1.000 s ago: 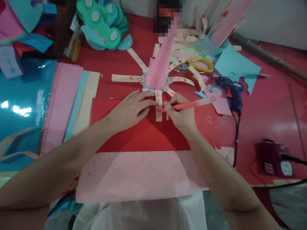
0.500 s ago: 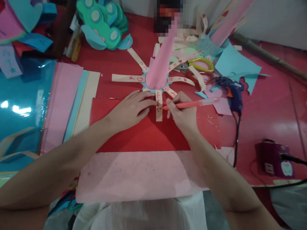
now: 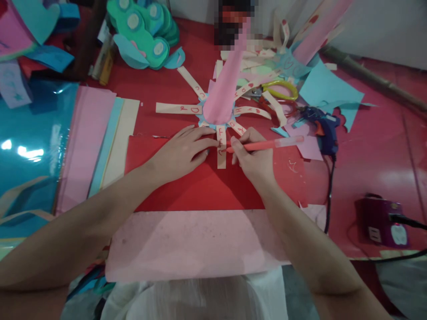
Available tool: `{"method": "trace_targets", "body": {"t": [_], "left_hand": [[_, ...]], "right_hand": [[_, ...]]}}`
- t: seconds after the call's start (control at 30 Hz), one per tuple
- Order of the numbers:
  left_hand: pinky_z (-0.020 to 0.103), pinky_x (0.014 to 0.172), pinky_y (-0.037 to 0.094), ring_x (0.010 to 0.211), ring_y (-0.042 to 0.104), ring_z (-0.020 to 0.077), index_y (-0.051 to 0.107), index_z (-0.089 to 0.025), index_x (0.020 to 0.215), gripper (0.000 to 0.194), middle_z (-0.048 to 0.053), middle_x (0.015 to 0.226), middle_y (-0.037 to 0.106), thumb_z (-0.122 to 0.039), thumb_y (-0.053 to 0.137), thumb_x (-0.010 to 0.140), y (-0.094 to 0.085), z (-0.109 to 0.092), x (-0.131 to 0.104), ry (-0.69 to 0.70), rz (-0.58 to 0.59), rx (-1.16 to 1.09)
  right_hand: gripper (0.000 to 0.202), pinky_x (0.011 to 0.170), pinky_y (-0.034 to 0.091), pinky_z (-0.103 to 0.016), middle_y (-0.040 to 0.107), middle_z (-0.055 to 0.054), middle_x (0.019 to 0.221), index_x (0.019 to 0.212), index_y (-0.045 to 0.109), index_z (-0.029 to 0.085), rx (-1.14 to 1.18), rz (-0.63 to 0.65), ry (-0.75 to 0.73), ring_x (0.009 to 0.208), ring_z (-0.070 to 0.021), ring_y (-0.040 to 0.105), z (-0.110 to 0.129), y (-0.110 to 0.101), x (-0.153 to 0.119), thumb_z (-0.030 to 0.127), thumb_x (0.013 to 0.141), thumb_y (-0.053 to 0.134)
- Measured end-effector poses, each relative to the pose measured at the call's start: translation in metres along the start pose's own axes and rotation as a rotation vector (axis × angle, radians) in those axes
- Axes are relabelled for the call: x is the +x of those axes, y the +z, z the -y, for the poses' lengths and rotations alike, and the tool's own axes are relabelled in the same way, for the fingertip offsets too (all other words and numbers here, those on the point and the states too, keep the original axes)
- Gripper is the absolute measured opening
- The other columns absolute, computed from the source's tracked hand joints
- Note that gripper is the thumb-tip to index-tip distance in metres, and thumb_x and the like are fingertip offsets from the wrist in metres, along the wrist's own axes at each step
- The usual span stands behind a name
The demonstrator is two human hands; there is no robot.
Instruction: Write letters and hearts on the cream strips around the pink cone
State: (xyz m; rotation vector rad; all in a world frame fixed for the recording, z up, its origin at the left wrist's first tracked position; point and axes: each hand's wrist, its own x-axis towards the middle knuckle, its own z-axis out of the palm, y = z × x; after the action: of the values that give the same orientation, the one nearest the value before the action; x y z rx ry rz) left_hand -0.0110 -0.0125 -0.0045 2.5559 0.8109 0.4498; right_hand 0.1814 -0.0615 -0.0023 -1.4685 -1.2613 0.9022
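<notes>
My right hand (image 3: 255,155) is closed around a red-orange marker pen (image 3: 263,145), its tip at a cream paper strip (image 3: 221,161) that points toward me. Red letters run along that strip. My left hand (image 3: 188,149) lies flat with fingers stretched, fingertips touching the strip's left side. The strip belongs to a paper craft with a tall pink paper cone (image 3: 224,89) on a scalloped blue base (image 3: 201,120). Other cream strips with red letters and hearts radiate from it. Beneath my hands is a red sheet (image 3: 196,191).
Yellow-handled scissors (image 3: 280,89), paper scraps and a blue glue gun (image 3: 325,129) lie to the right. A purple power adapter (image 3: 383,222) sits near the right edge. Coloured paper sheets (image 3: 83,138) are stacked at left; green foam shapes (image 3: 143,33) lie behind.
The marker and right hand have shifted only very slightly at the strip. The left hand stays in place.
</notes>
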Motion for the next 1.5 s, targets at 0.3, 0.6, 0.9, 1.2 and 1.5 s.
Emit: {"method": "trace_targets", "body": {"t": [0.3,0.6,0.9,1.2,1.5], "left_hand": [[0.049,0.111,0.037,0.127,0.052,0.0252,0.061,-0.020,0.116,0.032,0.012,0.133,0.056,-0.017,0.038,0.094,-0.0003,-0.0003,0.0004,0.010,0.002,0.002],[0.050,0.112,0.036,0.127,0.051,0.0249,0.061,-0.021,0.117,0.033,0.011,0.135,0.055,-0.017,0.039,0.093,0.0005,0.0010,-0.0006,0.002,0.005,-0.003],[0.050,0.112,0.036,0.126,0.052,0.0254,0.061,-0.020,0.116,0.033,0.012,0.134,0.055,-0.016,0.038,0.093,-0.0002,0.0000,-0.0002,0.004,0.006,0.005],[0.050,0.113,0.035,0.128,0.051,0.0248,0.061,-0.022,0.116,0.032,0.010,0.135,0.055,-0.017,0.038,0.093,0.0005,0.0008,0.0001,-0.001,0.001,0.013],[0.048,0.113,0.036,0.126,0.052,0.0249,0.061,-0.019,0.116,0.033,0.012,0.133,0.056,-0.015,0.039,0.092,0.0000,-0.0004,-0.0004,0.025,-0.016,0.013]], "right_hand": [[0.030,0.047,0.034,-0.023,0.044,0.011,0.043,0.061,0.038,0.023,-0.032,-0.018,-0.009,0.039,-0.0052,0.045,-0.0009,-0.0006,-0.0005,0.021,0.085,0.057],[0.031,0.046,0.034,-0.024,0.041,0.010,0.044,0.061,0.036,0.023,-0.043,-0.033,-0.027,0.039,-0.0055,0.043,0.0009,-0.0004,-0.0020,0.021,0.084,0.056],[0.032,0.047,0.032,-0.024,0.039,0.010,0.044,0.058,0.035,0.023,-0.070,-0.030,-0.017,0.041,-0.0059,0.040,0.0046,-0.0009,-0.0028,0.018,0.082,0.055],[0.034,0.049,0.034,-0.024,0.038,0.009,0.047,0.057,0.030,0.023,-0.084,-0.017,-0.028,0.045,-0.0061,0.039,0.0025,-0.0008,-0.0021,0.021,0.081,0.055],[0.033,0.047,0.032,-0.024,0.039,0.009,0.044,0.057,0.033,0.023,-0.054,0.017,-0.037,0.043,-0.0063,0.040,-0.0006,0.0005,-0.0020,0.021,0.080,0.057]]}}
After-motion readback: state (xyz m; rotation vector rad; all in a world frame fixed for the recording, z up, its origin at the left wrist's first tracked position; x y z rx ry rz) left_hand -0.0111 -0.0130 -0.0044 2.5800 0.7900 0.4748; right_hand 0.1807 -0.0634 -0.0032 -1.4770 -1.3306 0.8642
